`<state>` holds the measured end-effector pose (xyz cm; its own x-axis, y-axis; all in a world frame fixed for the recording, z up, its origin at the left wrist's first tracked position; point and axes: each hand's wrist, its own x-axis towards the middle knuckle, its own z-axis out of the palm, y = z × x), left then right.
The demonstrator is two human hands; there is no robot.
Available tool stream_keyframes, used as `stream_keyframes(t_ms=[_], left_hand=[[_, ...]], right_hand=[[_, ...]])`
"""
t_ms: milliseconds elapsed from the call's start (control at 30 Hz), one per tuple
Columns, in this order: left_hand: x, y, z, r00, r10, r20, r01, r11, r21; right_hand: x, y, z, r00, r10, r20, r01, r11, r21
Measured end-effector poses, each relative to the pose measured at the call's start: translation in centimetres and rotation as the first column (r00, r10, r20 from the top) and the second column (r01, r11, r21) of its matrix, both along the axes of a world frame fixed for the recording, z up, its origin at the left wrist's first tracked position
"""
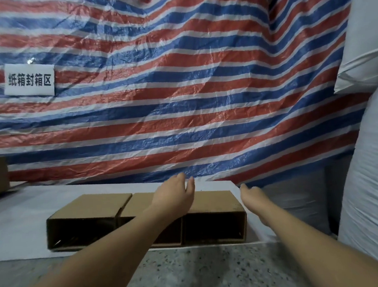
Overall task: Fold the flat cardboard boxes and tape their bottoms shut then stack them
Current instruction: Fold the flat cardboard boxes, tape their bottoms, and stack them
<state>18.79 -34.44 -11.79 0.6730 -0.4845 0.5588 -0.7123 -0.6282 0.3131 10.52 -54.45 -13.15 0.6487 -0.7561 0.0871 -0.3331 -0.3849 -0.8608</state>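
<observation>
Striped tarp point(179, 87) behind cardboard boxes point(144, 219); left hand point(176, 196), right hand point(253, 197), grips wide, empty.

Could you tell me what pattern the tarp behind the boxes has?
Red, blue and white stripes on the tarp, seen in the head view.

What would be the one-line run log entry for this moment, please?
left hand: open, over boxes | right hand: open, beside right box | boxes: folded, side by side on white sheet | holding: nothing

Dim, flat indoor light, soft overall focus, wide-angle bowing at the edges, perhaps faint motion blur.
</observation>
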Motion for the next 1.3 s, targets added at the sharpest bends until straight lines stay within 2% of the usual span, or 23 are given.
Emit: stream_keyframes(t_ms=[133,400,500,600,667,767,900,1000,1300], left_hand=[[-4.7,6.0,4.1,0.989,0.013,0.147,-0.001,0.997,-0.083],[-14.5,19.3,13.7,0.966,0.103,0.239,-0.114,0.993,0.032],[-17.5,25.1,15.6,0.958,0.124,0.26,-0.136,0.99,0.031],[-19.2,31.3,16.8,0.916,0.213,0.339,-0.257,0.962,0.091],[-19.4,35.1,17.0,0.884,0.289,0.368,-0.362,0.921,0.146],[-18.6,39.4,15.9,0.838,0.431,0.335,-0.525,0.806,0.275],[-17.4,42.4,13.2,0.793,0.577,0.197,-0.593,0.655,0.468],[-17.3,43.4,10.9,0.809,0.586,0.044,-0.507,0.658,0.557],[-19.0,42.5,9.7,0.825,0.533,0.189,-0.558,0.713,0.425]], right_hand=[[-3.3,4.8,3.8,0.997,0.013,0.07,-0.004,0.992,-0.123],[-10.7,17.6,11.3,0.978,0.151,0.142,-0.09,0.925,-0.369],[-13.0,21.8,12.8,0.97,0.213,0.114,-0.143,0.887,-0.439],[-14.7,25.3,14.0,0.96,0.265,0.085,-0.196,0.862,-0.468],[-15.4,27.2,14.7,0.948,0.309,0.068,-0.241,0.843,-0.48],[-16.0,29.7,15.3,0.93,0.364,0.047,-0.293,0.813,-0.504],[-16.2,32.4,15.3,0.92,0.392,0.01,-0.335,0.798,-0.502],[-16.1,34.2,15.3,0.911,0.41,-0.034,-0.369,0.777,-0.51],[-15.1,37.8,16.1,0.879,0.468,-0.092,-0.438,0.718,-0.541]])
